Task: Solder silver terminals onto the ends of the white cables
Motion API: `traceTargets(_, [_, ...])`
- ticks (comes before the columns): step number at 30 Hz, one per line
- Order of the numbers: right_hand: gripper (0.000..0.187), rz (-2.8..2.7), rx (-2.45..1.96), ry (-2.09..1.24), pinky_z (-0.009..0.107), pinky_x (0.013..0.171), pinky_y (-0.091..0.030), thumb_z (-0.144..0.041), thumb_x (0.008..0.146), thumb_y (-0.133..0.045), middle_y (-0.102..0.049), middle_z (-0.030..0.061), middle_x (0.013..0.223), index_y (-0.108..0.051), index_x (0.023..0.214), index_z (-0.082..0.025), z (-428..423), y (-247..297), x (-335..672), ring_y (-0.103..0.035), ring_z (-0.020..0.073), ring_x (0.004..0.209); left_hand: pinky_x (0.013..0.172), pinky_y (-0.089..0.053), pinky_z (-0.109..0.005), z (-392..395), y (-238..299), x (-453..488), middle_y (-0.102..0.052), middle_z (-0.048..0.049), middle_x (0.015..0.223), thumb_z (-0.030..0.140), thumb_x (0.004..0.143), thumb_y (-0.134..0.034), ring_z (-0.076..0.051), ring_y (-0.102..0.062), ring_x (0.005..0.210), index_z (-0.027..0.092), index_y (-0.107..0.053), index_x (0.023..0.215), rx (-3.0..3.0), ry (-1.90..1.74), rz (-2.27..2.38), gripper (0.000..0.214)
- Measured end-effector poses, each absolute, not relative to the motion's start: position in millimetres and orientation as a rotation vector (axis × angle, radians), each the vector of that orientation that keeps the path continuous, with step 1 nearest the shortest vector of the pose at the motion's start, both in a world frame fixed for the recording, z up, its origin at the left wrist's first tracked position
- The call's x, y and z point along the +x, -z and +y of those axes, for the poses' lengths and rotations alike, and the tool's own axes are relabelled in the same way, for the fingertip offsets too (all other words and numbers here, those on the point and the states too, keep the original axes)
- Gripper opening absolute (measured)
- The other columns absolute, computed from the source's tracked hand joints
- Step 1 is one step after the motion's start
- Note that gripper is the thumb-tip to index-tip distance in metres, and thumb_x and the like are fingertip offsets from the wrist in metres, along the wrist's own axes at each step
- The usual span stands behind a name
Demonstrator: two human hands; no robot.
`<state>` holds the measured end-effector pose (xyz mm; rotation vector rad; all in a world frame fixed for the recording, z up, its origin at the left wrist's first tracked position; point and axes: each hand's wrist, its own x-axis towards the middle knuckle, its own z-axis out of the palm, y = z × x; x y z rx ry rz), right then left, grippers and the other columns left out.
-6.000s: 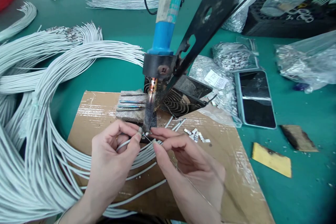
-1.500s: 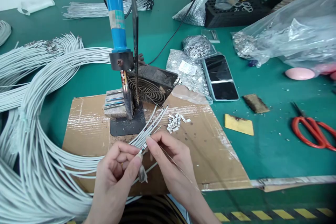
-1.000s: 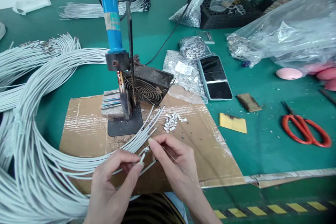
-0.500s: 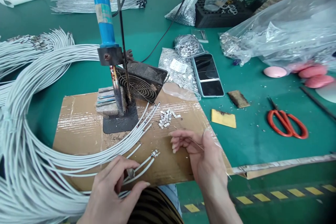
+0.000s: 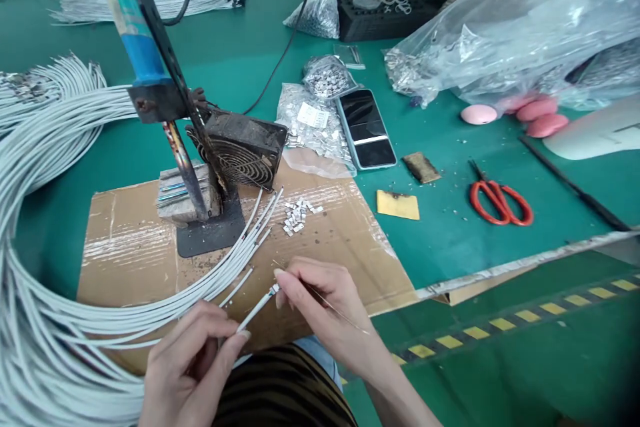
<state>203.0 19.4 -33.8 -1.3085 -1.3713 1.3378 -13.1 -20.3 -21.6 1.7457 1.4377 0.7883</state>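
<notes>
My left hand (image 5: pixel 193 363) pinches a white wire (image 5: pixel 255 310) near its end, low over the cardboard sheet (image 5: pixel 125 247). My right hand (image 5: pixel 325 310) is closed on a thin solder wire (image 5: pixel 330 303), its fingertips at the white wire's metal tip. Other white wire ends (image 5: pixel 253 233) fan out on the cardboard beside a small heap of metal terminals (image 5: pixel 299 215). The blue-handled soldering iron (image 5: pixel 130 27) stands in its black stand (image 5: pixel 210 237) beyond my hands.
A small black fan (image 5: pixel 240 150) sits behind the stand. Big loops of white wire (image 5: pixel 45 227) fill the left. Bags of terminals (image 5: pixel 313 127), a phone (image 5: pixel 365 128), yellow sponge (image 5: pixel 397 205) and red scissors (image 5: pixel 500 200) lie right. The table edge (image 5: pixel 525 260) runs at right.
My right hand came back from the right to the wire tip. My left hand now holds one wire end up. The view shifted right.
</notes>
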Motion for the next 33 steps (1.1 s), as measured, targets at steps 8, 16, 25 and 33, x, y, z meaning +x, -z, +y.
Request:
traceTargets(8, [0.054,-1.210,-1.113,-1.589,0.025,0.059,-0.035,-0.050,0.104,-0.061,-0.050,-0.0047,0.059,-0.058,0.061,-0.018,25.5,30.4,191.4,-0.043,0.0100,0.059,0.053,-0.053,-0.019,-21.4,18.8,-21.7,-0.072,0.0007,0.082,0.018,0.096,-0.073,-0.014,-0.073,0.063,0.025,-0.072,0.091,1.915,-0.767,1.216,0.009])
traceTargets(16, [0.056,-1.213,-1.020,-1.598,0.025,0.061,-0.038,-0.054,0.103,-0.062,-0.049,-0.0045,0.060,-0.059,0.060,-0.018,29.0,29.4,190.5,-0.042,0.0100,0.057,0.048,-0.049,-0.020,-22.0,19.8,-22.4,-0.070,-0.0005,0.081,0.014,0.095,-0.073,-0.012,-0.067,0.055,0.023,-0.072,0.090,1.902,-0.775,1.166,0.010])
traceTargets(25, [0.056,-1.216,-1.055,-1.577,0.026,0.062,-0.039,-0.056,0.102,-0.062,-0.051,-0.0038,0.059,-0.057,0.060,-0.020,29.3,26.0,191.0,-0.043,0.0112,0.057,0.050,-0.052,-0.020,-22.1,23.6,-20.3,-0.071,-0.0013,0.079,0.017,0.095,-0.073,-0.014,-0.071,0.058,0.023,-0.073,0.086,1.907,-0.743,1.231,0.011])
traceTargets(33, [0.055,-1.231,-1.074,-1.571,0.026,0.058,-0.036,-0.055,0.102,-0.063,-0.054,-0.0030,0.060,-0.060,0.060,-0.019,27.8,27.1,190.8,-0.045,0.0108,0.057,0.047,-0.049,-0.020,-18.1,19.2,-17.9,-0.071,-0.0002,0.079,0.018,0.096,-0.071,-0.013,-0.070,0.057,0.024,-0.072,0.084,1.923,-0.690,1.241,0.014])
